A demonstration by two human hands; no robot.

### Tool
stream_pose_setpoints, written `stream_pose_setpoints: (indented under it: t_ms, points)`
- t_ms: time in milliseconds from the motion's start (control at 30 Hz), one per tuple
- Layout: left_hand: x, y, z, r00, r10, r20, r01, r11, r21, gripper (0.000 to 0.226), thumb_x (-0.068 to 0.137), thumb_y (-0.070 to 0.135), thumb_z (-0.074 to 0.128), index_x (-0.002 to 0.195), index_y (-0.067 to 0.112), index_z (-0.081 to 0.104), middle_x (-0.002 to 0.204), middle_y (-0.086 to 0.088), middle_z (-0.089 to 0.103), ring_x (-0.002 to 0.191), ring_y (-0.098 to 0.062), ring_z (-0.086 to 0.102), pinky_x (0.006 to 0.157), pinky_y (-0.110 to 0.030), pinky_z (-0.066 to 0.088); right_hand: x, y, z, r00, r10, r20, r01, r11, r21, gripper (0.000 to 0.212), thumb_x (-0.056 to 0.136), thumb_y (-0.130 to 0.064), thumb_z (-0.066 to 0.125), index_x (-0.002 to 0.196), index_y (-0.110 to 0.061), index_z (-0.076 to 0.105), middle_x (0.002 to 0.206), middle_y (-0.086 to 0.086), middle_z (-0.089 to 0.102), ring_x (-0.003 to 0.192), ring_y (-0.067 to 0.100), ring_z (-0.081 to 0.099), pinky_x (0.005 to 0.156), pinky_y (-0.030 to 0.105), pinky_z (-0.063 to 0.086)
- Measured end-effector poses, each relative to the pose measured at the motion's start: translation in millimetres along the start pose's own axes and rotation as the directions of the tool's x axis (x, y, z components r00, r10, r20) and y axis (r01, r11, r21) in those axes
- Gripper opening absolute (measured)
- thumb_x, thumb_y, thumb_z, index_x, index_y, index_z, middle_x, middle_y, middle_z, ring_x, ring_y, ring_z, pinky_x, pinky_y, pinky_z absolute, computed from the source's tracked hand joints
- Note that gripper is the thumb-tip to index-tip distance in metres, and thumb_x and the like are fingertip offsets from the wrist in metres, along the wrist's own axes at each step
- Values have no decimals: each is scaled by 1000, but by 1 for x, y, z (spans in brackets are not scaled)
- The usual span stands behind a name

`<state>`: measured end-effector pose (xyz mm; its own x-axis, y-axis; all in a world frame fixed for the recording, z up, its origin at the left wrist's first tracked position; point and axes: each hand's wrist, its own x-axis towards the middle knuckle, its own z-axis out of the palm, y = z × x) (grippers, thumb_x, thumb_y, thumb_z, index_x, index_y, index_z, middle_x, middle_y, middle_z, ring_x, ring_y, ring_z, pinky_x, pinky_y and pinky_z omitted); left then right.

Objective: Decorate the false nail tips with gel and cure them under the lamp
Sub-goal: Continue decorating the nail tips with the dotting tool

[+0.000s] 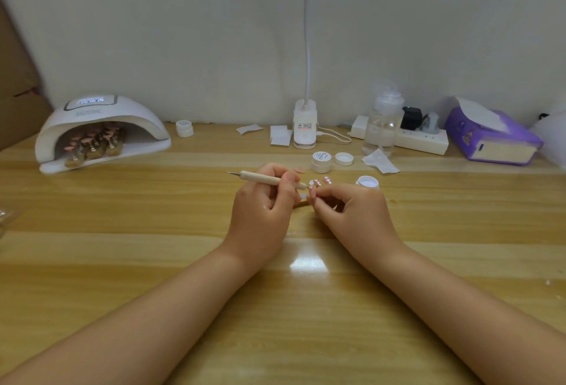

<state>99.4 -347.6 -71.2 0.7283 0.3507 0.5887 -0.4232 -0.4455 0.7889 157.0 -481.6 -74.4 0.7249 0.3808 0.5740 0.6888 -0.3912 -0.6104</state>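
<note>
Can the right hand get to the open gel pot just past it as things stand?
Probably yes. The open gel pot sits on the table just beyond the right hand with nothing between them. But the hand's fingers are curled, apparently pinching something small at the dotting tool tip, so it would have to let go first.

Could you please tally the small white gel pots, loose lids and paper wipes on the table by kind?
Gel pots: 3
Loose lids: 1
Paper wipes: 3
Total: 7
</note>
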Motion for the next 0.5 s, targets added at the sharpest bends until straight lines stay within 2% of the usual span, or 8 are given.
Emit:
stream_pose_setpoints:
  t_ms: [133, 300, 500]
  points:
    - [0, 1, 0, 1000, -11, 5, 11, 1000, 2, 15, 90, 28, 47, 81, 34, 57, 73, 6, 68, 68, -3, 66, 65, -27, 55, 0, 0, 0, 1000, -13, 8, 13, 1000, -12, 11, 82, -10, 69, 83, -18, 76, 59, -27, 53, 60, -9, 53, 59, 5, 35]
    - [0, 1, 0, 1000, -16, 1, 16, 1000, 11, 16, 90, 28, 47, 80, 35, 57, 73, 5, 68, 68, -4, 66, 65, -31, 55, 0, 0, -1, 1000, -8, -4, 8, 1000, -10, 10, 82, -11, 69, 83, -17, 77, 60, -17, 58, 61, -7, 53, 59, 7, 36]
    - [0, 1, -1, 999, 4, -33, -3, 1000, 28, 22, 93, 30, 46, 79, 42, 59, 73, 3, 68, 68, -9, 66, 65, -35, 54, 1, -1, 0, 1000, 1, -10, -1, 1000, -2, 9, 84, -14, 68, 80, -16, 76, 57, -21, 53, 58, -6, 52, 59, 7, 34]
